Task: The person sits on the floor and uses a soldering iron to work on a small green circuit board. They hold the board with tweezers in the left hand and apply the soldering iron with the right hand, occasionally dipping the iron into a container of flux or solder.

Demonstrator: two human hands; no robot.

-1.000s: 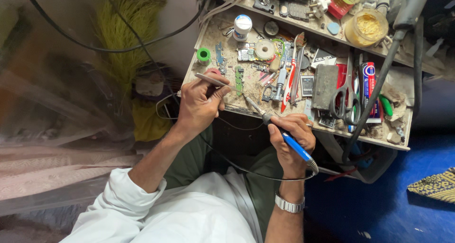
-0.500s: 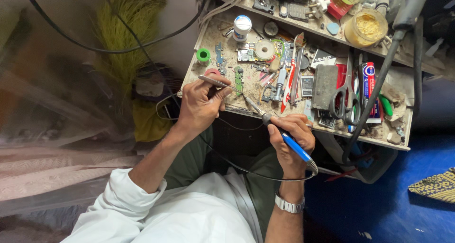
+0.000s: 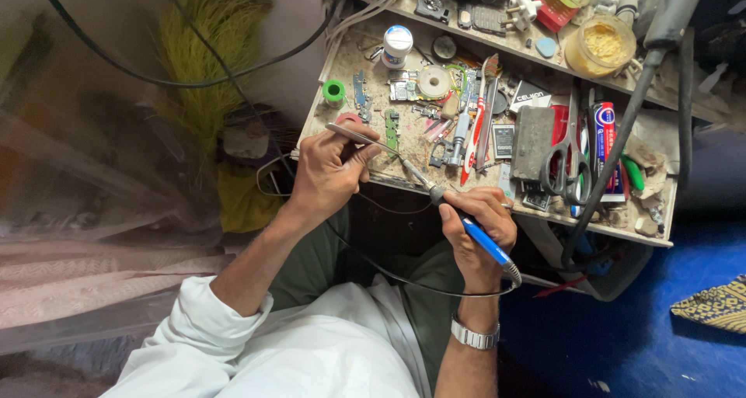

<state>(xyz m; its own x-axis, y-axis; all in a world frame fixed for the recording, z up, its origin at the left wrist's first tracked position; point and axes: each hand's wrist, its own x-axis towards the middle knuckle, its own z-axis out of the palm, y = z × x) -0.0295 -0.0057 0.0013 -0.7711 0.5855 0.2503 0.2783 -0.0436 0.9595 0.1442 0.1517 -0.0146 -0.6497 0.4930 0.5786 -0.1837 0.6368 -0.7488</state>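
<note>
The left hand (image 3: 326,173) is pinching metal tweezers (image 3: 359,136) in closed fingers, their tips lying near the desk's (image 3: 435,184) front edge. The right hand (image 3: 474,227) is wrapping its fingers around a blue-handled soldering iron (image 3: 458,219), its tip pointing toward the tweezers, just beside a small green circuit board (image 3: 392,128), with scissors (image 3: 571,153) lying well apart

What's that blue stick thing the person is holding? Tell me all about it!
It is a soldering iron with a blue handle that looks plastic, a dark collar and a thin metal tip. The right hand grips it like a pen, tilted, its tip pointing up-left toward the cluttered workbench edge. A black cable runs from its rear end, looping across the lap.
</note>
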